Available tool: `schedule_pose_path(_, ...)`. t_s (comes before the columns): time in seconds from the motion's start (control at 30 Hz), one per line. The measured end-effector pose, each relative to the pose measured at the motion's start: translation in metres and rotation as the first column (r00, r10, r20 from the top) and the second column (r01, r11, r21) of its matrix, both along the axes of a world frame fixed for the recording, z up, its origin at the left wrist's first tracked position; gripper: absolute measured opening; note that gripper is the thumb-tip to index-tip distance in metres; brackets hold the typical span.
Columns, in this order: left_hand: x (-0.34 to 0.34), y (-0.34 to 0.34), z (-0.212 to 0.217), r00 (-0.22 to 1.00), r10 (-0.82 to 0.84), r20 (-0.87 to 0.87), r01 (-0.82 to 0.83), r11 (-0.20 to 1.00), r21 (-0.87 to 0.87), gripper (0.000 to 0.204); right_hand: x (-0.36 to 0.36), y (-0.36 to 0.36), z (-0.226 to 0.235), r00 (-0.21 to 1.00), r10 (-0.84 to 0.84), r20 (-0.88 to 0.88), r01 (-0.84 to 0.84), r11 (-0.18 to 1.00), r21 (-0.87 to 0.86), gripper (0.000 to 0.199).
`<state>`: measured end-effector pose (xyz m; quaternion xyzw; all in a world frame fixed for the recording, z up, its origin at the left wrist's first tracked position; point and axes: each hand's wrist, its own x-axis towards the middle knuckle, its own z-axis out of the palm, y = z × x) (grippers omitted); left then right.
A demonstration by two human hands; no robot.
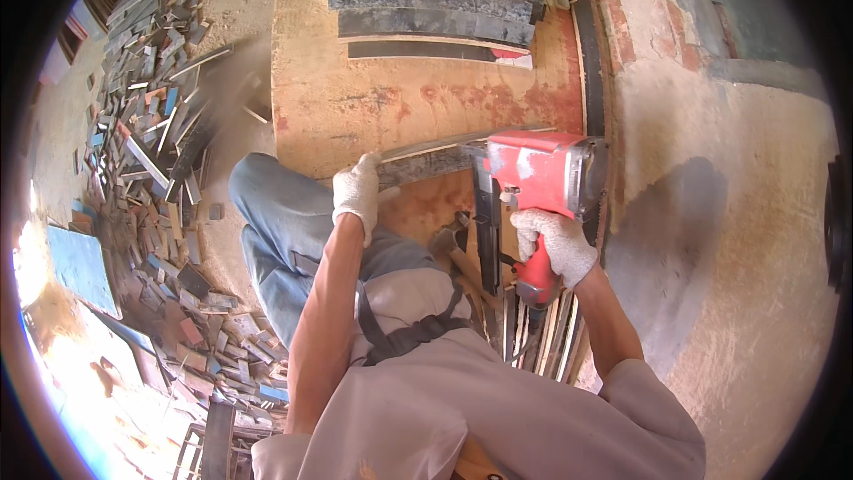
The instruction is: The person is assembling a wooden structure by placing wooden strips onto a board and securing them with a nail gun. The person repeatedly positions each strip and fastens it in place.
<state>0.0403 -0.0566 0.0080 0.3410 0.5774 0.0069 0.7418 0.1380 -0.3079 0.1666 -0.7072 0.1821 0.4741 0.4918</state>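
My right hand (562,245), in a whitish work glove, is wrapped round the red handle of a nail gun (533,163). The tool's scuffed red body lies over the right part of a narrow wooden strip (425,148), and its black magazine points back toward me. My left hand (357,191), gloved too, is closed on the left end of that strip, close to my knee. Beneath the strip is a plywood board (355,111) with reddish stains. The nail gun covers the strip's right end, so I cannot tell whether its nose touches the wood.
Several dark, worn planks (435,22) lie side by side on the far part of the plywood. A heap of wood offcuts (169,160) covers the floor at left. Upright strips (542,338) stand below the nail gun. A plaster wall (675,124) with exposed brick closes the right side.
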Motion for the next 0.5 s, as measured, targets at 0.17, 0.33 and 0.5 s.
schedule_pose_path(0.17,0.000,-0.020,-0.008,0.999,-0.012,0.044,0.018,0.991,-0.134,0.045,-0.013,-0.007,-0.021,0.991,0.136,0.014,-0.136,0.991,-0.012,0.023)
schedule_pose_path(0.33,0.000,-0.020,-0.011,0.999,-0.008,0.035,0.013,0.989,-0.146,0.046,-0.017,0.003,-0.023,0.977,0.211,0.008,-0.211,0.977,-0.011,0.018)
schedule_pose_path(0.5,0.005,-0.019,-0.008,1.000,-0.004,0.003,0.005,0.988,-0.151,0.034,-0.017,0.008,-0.028,0.970,0.242,0.028,-0.240,0.970,-0.043,0.019)
